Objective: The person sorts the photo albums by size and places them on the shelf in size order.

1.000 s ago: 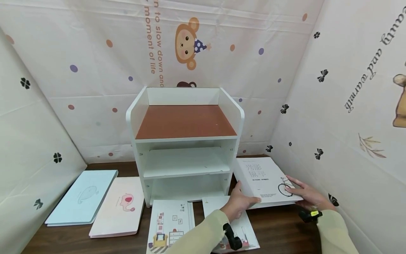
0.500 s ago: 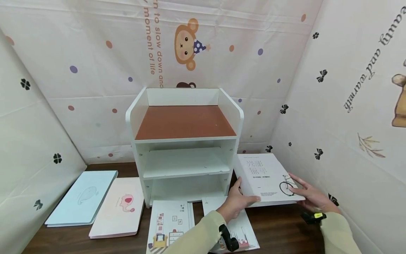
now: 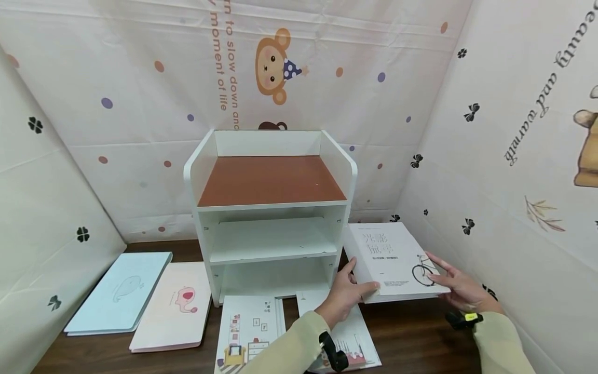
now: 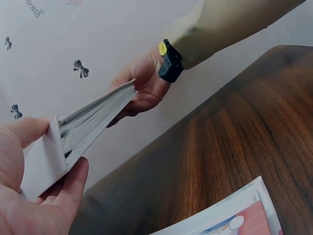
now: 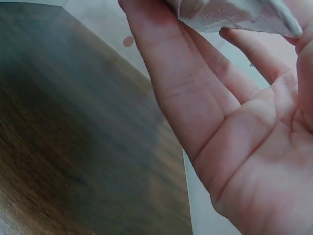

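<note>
Both hands hold a thick white book (image 3: pixel 388 259) with a bicycle drawn on its cover, to the right of the white shelf unit. My left hand (image 3: pixel 345 293) grips the spine side, thumb on top and fingers beneath, as the left wrist view shows. The right hand (image 3: pixel 460 288) pinches the opposite, page-edge side near the bicycle. In the left wrist view the book (image 4: pixel 90 127) is off the wooden table, its pages slightly fanned. Only a corner of the book (image 5: pixel 239 17) shows above the right palm in the right wrist view.
The white shelf unit (image 3: pixel 273 206) with a brown top stands at the back middle. Left of it lie a light blue book (image 3: pixel 119 293) and a pink book (image 3: pixel 175 306). Two illustrated booklets, a left one (image 3: pixel 252 332) and a right one (image 3: pixel 350 340), lie in front. Fabric walls enclose the table.
The white book has risen slightly from the table, with both hands still holding it. The other books and the shelf unit stay in place; the head view has shifted a little.
</note>
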Motion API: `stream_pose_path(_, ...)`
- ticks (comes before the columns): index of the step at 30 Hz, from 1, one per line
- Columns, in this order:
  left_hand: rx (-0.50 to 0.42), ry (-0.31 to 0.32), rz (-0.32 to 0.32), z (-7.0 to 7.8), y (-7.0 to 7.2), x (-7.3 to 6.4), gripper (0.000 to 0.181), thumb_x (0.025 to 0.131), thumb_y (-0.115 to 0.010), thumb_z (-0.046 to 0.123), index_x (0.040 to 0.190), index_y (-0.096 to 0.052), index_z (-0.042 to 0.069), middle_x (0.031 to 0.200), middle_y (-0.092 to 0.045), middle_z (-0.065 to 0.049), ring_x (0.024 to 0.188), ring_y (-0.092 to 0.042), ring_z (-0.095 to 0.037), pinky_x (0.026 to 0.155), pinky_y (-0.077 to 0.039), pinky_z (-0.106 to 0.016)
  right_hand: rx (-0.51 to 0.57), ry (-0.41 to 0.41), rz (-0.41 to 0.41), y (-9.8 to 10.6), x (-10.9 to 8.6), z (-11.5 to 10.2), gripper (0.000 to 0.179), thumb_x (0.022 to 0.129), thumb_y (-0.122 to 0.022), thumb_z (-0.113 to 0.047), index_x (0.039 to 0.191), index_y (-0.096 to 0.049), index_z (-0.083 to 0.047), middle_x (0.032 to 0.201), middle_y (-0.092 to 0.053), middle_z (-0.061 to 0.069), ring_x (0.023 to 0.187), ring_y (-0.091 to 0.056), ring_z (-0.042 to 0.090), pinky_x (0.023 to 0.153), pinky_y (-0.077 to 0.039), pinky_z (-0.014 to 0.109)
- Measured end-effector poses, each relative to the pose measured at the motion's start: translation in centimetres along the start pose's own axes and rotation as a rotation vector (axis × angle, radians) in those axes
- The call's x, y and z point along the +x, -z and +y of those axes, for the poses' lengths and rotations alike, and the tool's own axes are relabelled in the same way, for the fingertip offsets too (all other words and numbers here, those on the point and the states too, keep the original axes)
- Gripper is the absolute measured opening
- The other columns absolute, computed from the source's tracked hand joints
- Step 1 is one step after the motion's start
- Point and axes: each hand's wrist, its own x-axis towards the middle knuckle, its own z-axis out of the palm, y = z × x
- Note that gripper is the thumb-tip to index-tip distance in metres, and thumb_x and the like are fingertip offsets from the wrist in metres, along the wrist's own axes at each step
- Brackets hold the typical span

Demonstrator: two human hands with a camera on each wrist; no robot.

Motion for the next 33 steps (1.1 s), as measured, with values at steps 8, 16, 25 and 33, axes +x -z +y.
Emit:
stream_pose_path(8,-0.011,-0.004,0.013,0.6,0.3,-0.5,0.095,0.080,-0.088,0.008,0.159,-0.038,0.023,0.108,-0.054,-0.006,0.105,-0.059,-0.017,0.080,-0.062,-0.035,0.003,0.030,-0.015,-0.8,0.2,-0.9,0.069,0.107,-0.038,0.007,0.149,-0.047,-0.046,0.129,-0.071,-0.005,0.103,-0.075,0.019,0.082,-0.063,0.030)
stream_pose_path(16,-0.043,-0.033,0.010,1.2,0.2,-1.1,0.094,0.079,-0.088,0.005,0.158,-0.041,0.025,0.101,-0.052,-0.009,0.097,-0.057,-0.018,0.072,-0.059,-0.032,0.099,0.076,-0.142,-1.4,0.2,-1.5,0.070,0.107,-0.028,0.011,0.153,-0.045,-0.039,0.136,-0.068,0.001,0.111,-0.073,0.023,0.089,-0.062,0.034)
stream_pose_path(25,-0.078,-0.033,0.005,2.4,0.2,-1.3,0.094,0.078,-0.088,0.002,0.156,-0.042,0.030,0.104,-0.053,-0.009,0.102,-0.057,-0.019,0.077,-0.061,-0.037,0.082,0.043,-0.090,-1.9,0.2,-2.7,0.069,0.108,-0.031,0.009,0.149,-0.049,-0.043,0.133,-0.070,0.000,0.108,-0.074,0.022,0.087,-0.063,0.032)
stream_pose_path(33,-0.068,-0.034,0.001,3.2,0.0,-1.4,0.095,0.078,-0.088,0.002,0.155,-0.042,0.030,0.103,-0.055,-0.008,0.101,-0.058,-0.018,0.075,-0.060,-0.035,0.079,0.050,-0.084,-2.1,0.1,-3.4,0.070,0.107,-0.029,0.010,0.151,-0.048,-0.041,0.132,-0.070,0.000,0.108,-0.074,0.023,0.086,-0.063,0.033)
